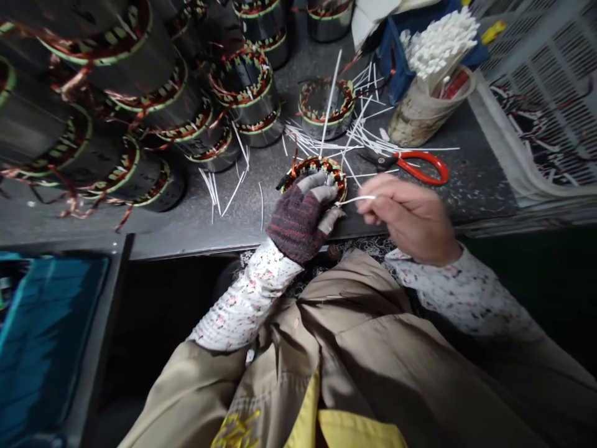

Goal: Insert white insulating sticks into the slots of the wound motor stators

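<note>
My left hand point(298, 221), in a dark striped glove with pale fingertips, lies over a motor stator point(308, 165) with copper windings at the table's front edge. Its fingers curl onto the winding ring and hide part of it. Bare, my right hand point(410, 218) pinches the end of a white tie cord point(355, 200) between thumb and forefinger. The cord runs left to the ring beside my left fingertips. A long white cord point(332, 102) stands up behind the held stator. Just beyond it another stator point(305, 112) stands on the table.
Scissors with red handles point(441, 167) lie right of the stators among several loose white cords point(373, 140). A worn cup point(405, 127) holds a bundle of white cords. A white basket point(489, 140) stands at the right. Stacked stators point(153, 118) fill the left side.
</note>
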Demonstrator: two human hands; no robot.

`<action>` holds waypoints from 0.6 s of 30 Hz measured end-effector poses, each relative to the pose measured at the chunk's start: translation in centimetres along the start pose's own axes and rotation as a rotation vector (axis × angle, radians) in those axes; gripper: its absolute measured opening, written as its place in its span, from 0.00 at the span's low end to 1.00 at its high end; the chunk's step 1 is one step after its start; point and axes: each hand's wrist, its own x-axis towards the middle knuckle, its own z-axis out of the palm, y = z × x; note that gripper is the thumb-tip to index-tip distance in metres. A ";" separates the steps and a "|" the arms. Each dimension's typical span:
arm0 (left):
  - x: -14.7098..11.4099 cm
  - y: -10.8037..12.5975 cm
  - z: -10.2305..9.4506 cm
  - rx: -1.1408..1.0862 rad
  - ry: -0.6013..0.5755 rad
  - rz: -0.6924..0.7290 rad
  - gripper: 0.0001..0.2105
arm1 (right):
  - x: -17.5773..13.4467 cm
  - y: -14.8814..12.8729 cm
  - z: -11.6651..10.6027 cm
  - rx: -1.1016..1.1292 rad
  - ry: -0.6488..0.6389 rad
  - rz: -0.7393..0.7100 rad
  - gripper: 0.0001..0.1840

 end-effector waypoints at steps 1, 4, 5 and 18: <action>-0.1 -0.1 -0.1 0.017 -0.003 -0.003 0.11 | -0.2 0.2 0.0 0.120 -0.068 0.041 0.19; -0.2 -0.3 -0.6 0.084 -0.050 0.048 0.10 | -1.4 0.7 -0.1 0.360 -0.188 0.234 0.24; -0.1 -0.3 -0.7 0.106 -0.064 0.068 0.09 | -1.7 0.6 -0.3 0.384 -0.153 0.273 0.24; 0.3 -0.7 -1.1 0.022 -0.126 0.153 0.09 | 3.4 2.4 0.6 -0.451 0.160 0.046 0.24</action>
